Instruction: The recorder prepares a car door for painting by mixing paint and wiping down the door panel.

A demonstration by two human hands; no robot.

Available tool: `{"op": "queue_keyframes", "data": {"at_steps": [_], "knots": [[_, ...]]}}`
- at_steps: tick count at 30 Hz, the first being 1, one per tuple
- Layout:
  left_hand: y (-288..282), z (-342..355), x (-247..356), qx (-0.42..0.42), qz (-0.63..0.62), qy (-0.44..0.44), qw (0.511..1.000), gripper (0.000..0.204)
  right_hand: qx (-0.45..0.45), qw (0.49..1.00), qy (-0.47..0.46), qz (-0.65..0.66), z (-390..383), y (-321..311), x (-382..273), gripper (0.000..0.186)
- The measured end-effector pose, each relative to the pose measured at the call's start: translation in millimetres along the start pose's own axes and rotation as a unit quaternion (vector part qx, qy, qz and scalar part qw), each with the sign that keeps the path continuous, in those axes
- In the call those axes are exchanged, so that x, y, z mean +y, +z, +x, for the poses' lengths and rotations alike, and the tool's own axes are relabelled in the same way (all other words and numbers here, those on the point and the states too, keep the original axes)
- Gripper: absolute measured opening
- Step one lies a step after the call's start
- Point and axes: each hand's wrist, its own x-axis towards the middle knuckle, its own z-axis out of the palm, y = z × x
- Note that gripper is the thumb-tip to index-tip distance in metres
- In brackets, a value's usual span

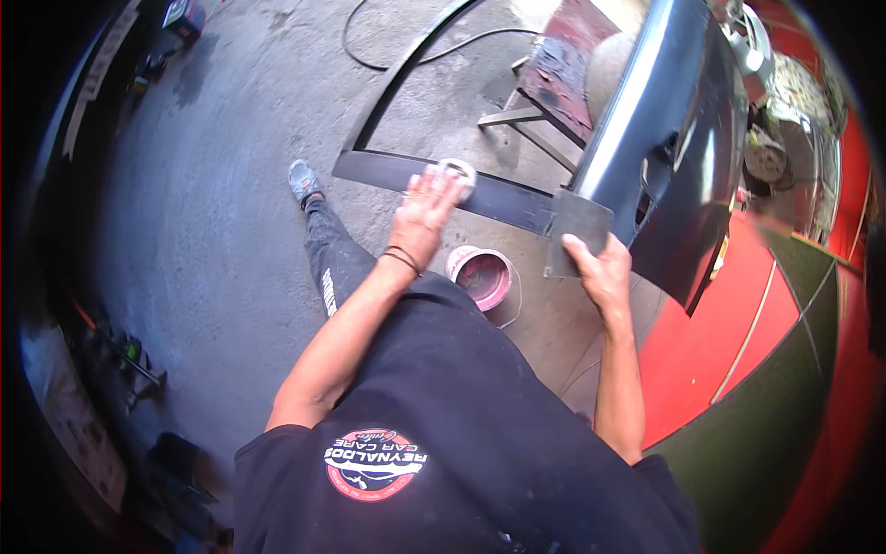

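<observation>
My left hand (425, 214) reaches over a long black car-body frame (512, 197), its fingers stretched forward and slightly blurred. Under and past the fingertips sits a small whitish round pad (469, 169) with a dark middle; its exact kind is unclear. On the right, my right hand (604, 274) pinches a dark grey sheet of sandpaper (581, 222), thumb on top and fingers hidden beneath. The sheet overlaps the frame's right end and lies beside a glossy black curved car panel (646, 111). Between my arms, below the frame, stands a bucket (459, 261) with pinkish residue inside.
A stand with a stained reddish board (563, 69) and angled legs (517, 117) is beyond the frame. A dark hose (443, 57) curves over the concrete floor (203, 212). Red and dark green panels (711, 342) lie at right. Tools (138, 365) lie far left.
</observation>
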Motion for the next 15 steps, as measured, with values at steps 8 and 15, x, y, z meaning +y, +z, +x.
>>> {"op": "queue_keyframes", "data": {"at_steps": [8,15], "knots": [[34,74,145,-0.063,-0.047,0.168,0.983,0.073,0.216,0.953,0.128,0.170,-103,-48,29,0.036],[5,60,113,-0.154,-0.010,0.288,0.945,0.081,0.249,0.923,0.139,0.258,-118,-43,67,0.033]]}}
